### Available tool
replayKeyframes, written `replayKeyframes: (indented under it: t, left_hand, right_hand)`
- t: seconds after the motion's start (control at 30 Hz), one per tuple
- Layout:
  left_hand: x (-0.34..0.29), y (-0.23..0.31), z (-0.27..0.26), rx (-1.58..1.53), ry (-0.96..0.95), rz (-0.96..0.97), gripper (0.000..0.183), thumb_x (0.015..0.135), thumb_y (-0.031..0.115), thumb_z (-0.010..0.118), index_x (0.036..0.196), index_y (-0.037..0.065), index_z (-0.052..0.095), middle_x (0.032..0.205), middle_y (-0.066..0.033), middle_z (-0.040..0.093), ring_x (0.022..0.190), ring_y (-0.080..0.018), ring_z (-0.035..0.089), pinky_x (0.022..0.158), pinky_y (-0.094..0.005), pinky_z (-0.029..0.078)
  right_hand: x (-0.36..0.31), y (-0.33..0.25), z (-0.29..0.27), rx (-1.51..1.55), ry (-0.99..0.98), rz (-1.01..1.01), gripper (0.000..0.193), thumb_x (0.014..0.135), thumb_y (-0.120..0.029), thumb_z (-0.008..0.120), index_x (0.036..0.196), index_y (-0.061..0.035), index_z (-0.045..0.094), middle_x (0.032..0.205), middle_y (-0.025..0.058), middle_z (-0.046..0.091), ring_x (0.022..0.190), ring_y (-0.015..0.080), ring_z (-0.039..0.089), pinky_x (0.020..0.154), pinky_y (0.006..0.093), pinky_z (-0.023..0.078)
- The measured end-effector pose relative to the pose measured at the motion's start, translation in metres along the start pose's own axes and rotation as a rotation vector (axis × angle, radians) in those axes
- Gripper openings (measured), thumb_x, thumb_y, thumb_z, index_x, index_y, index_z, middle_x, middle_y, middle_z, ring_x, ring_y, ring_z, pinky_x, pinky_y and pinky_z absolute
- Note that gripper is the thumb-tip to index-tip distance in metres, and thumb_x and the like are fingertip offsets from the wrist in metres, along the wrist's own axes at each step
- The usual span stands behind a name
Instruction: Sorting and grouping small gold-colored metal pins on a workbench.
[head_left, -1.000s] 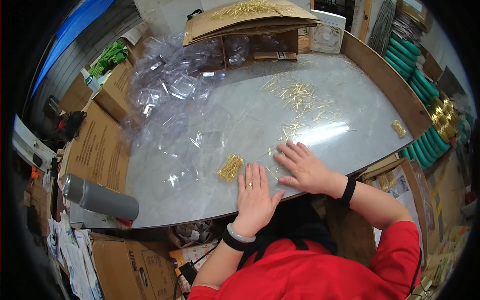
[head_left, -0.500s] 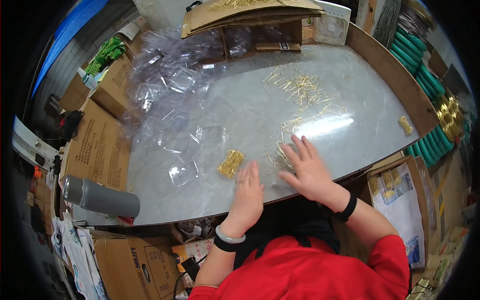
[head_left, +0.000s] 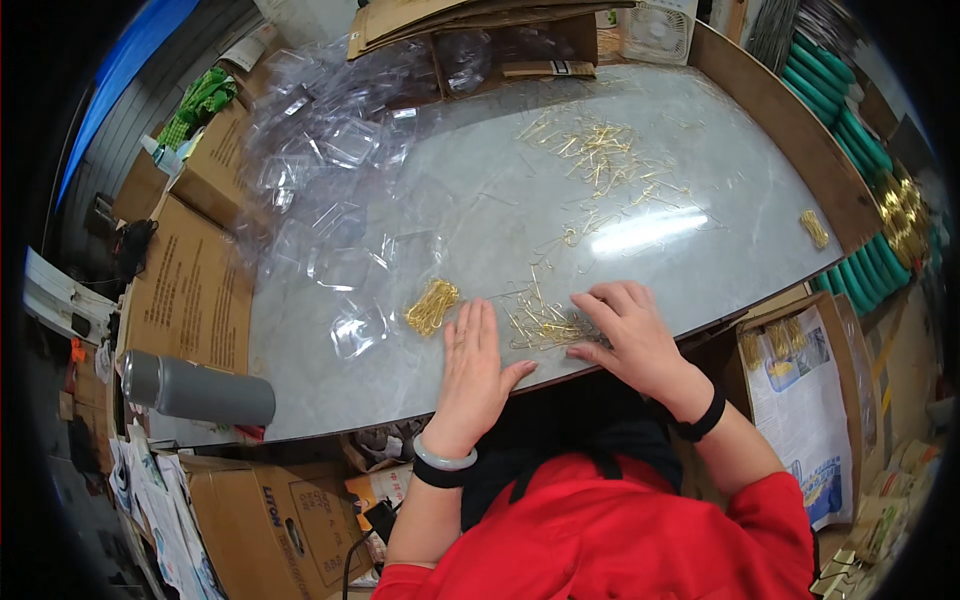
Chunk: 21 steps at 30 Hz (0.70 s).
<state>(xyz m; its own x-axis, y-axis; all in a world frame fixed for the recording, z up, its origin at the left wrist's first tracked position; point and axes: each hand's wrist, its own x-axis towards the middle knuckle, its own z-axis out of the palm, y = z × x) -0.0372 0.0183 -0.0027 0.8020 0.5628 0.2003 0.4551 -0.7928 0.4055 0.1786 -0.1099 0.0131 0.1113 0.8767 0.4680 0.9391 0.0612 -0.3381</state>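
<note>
**A:** Fingers (head_left: 478,330) of left hand (head_left: 478,370) flat, extended, pressed together on the surface (head_left: 700,210). Grasping nothing. Sits just right of a small bundle of gold pins (head_left: 432,305), not touching it.

**B:** Right hand (head_left: 630,335)?

**A:** Spread, slightly curled, palm down. Fingertips resting on a loose heap of gold pins (head_left: 545,322) near the front edge. Pinching any or only pressing: cannot tell.

**B:** Heap relative to both hands?

**A:** Between them. Touching right fingertips, just beside left index.

**B:** More pins elsewhere?

**A:** Scattered pile of pins (head_left: 600,155) further back, well apart from both hands. Another small gold bundle (head_left: 814,228) near the right rim.

**B:** Left side of surface?

**A:** Clear plastic blister trays (head_left: 345,200), many, overlapping, spread from centre-left to the far corner. One clear tray (head_left: 360,328) just left of the pin bundle.

**B:** Surroundings?

**A:** Grey cylinder bottle (head_left: 198,388) lying on its side at front-left corner. Cardboard boxes (head_left: 190,290) along the left edge. Green spools (head_left: 850,130) stacked far right. Small white fan (head_left: 655,30) at the back. Black bands on both wrists, pale bangle (head_left: 445,458) on left. Red top.
</note>
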Motion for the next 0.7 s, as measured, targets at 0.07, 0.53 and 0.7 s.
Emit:
replayKeyframes:
  t: [0.07, 0.53, 0.7]
  left_hand:
    - [0.007, 0.004, 0.0, -0.019, -0.016, 0.024, 0.09, 0.092, 0.033, 0.073, 0.154, -0.011, 0.025, 0.156, -0.0311, 0.034, 0.15, -0.0446, 0.027, 0.124, -0.0538, 0.019]
    - [0.017, 0.018, 0.019, -0.123, 0.158, 0.137, 0.052, 0.092, 0.016, 0.071, 0.136, -0.004, 0.053, 0.139, -0.0224, 0.055, 0.135, -0.0409, 0.049, 0.117, -0.0536, 0.034]
    - [0.013, 0.019, 0.019, -0.159, 0.218, 0.097, 0.051, 0.092, 0.015, 0.07, 0.137, -0.004, 0.053, 0.138, -0.0225, 0.056, 0.134, -0.041, 0.049, 0.117, -0.0527, 0.034]
  right_hand:
    - [-0.003, -0.001, 0.006, -0.009, 0.031, -0.011, 0.035, 0.084, -0.014, 0.075, 0.118, -0.0124, 0.068, 0.109, 0.0089, 0.061, 0.099, 0.0298, 0.058, 0.086, 0.0405, 0.048]
    - [0.034, -0.014, 0.032, 0.065, 0.108, -0.176, 0.031, 0.088, -0.008, 0.065, 0.119, -0.0023, 0.064, 0.121, 0.014, 0.065, 0.113, 0.035, 0.061, 0.097, 0.0407, 0.049]
    - [0.018, -0.015, 0.024, 0.246, -0.029, 0.0, 0.034, 0.088, -0.001, 0.063, 0.122, -0.0017, 0.064, 0.122, 0.0151, 0.065, 0.115, 0.0357, 0.06, 0.098, 0.0433, 0.049]
